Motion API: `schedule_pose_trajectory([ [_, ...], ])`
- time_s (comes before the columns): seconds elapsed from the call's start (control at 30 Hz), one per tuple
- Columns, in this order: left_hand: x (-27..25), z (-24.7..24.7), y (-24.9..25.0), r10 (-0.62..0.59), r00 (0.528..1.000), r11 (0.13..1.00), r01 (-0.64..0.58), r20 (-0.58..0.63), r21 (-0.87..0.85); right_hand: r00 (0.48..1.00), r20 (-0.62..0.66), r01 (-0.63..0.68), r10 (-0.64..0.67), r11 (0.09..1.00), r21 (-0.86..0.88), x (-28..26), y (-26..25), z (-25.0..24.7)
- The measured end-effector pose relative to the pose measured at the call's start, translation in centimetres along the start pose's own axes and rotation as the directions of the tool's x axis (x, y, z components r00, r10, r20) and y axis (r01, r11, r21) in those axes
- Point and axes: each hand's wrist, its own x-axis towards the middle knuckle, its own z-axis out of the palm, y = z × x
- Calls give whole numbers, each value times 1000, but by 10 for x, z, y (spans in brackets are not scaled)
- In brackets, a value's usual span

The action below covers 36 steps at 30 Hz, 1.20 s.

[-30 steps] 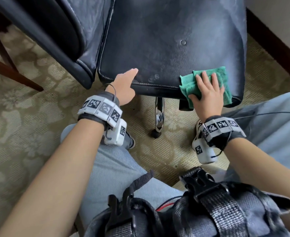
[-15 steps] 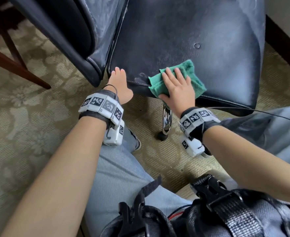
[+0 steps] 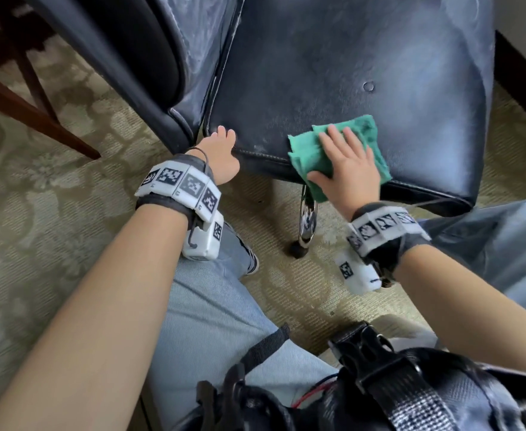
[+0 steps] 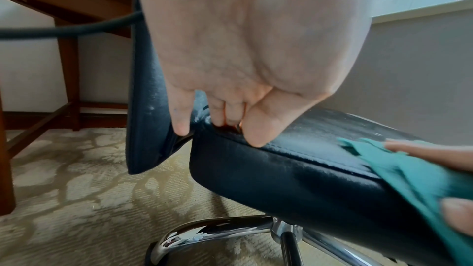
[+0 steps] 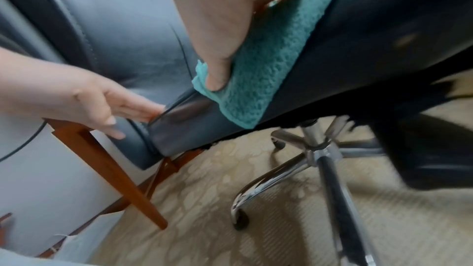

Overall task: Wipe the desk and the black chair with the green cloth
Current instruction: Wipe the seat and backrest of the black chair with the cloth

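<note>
Both hands on the black chair [image 3: 333, 73] — right hand [image 3: 347, 169] presses green cloth [image 3: 367, 132].

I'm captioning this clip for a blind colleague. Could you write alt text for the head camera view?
Seen from above, a person's right hand presses a folded green cloth flat onto the front edge of a black chair seat. Their left hand rests on the seat's near left corner, beside the backrest. Patterned beige carpet lies beneath.

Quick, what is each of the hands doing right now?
Left hand: open, fingers resting on the corner of the black chair seat, holding nothing.
Right hand: open, pressing the green cloth flat on the seat's edge.
</note>
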Motion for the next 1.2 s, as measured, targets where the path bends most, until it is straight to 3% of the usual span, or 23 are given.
schedule_pose_trajectory([
  [0.13, -7, 0, 2, 21, 1000, 999, -22, 13, 24, 997, -45, -68, 67, 997, -21, -20, 33, -6],
  [0.3, -17, 5, 9, 22, 1000, 998, -23, -20, -57, 998, -59, -40, 36, 998, -56, -18, 24, -3],
  [0.47, -13, 9, 21, 31, 999, 995, -33, 26, 90, 996, 52, 77, -72, 991, -113, 0, -13, -2],
  [0.67, -10, 12, 26, -11, 998, 998, 7, 60, 66, 974, 169, 173, -149, 975, -142, 31, -75, 13],
  [0.87, -10, 28, 23, -77, 997, 997, 77, 19, 20, 926, 204, 347, -317, 928, -133, 27, -35, 1],
  [1.03, -15, 30, 28, -105, 994, 993, 103, 29, 67, 987, 121, 112, -102, 991, -78, 17, 38, -30],
  [1.13, -11, 29, 26, -138, 990, 981, 134, 16, 143, 990, 119, -63, 71, 996, -68, 10, 92, -54],
  [1.2, -8, 24, 24, -152, 988, 973, 146, 20, 176, 982, 145, -112, 119, 992, -57, 6, 118, -66],
])
